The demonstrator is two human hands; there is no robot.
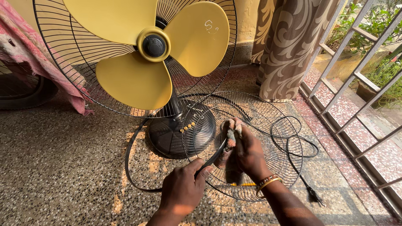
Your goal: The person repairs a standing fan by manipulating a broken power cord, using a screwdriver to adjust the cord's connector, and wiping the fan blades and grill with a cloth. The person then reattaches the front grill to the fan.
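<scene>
A pedestal fan with yellow blades (134,79) stands on the floor, its rear wire guard (83,62) still on. The detached front wire guard (268,121) lies tilted on the floor by the fan's black base (167,134). My left hand (182,190) pinches a black plastic rim band (130,167) that loops across the floor. My right hand (247,152) presses a faded cloth (231,134) onto the front guard's wires.
A black power cord (293,142) with plug (314,196) lies to the right. A patterned curtain (289,46) hangs behind. A metal grille (360,79) borders the right side. A pink cloth (33,50) drapes at left over a dark round object.
</scene>
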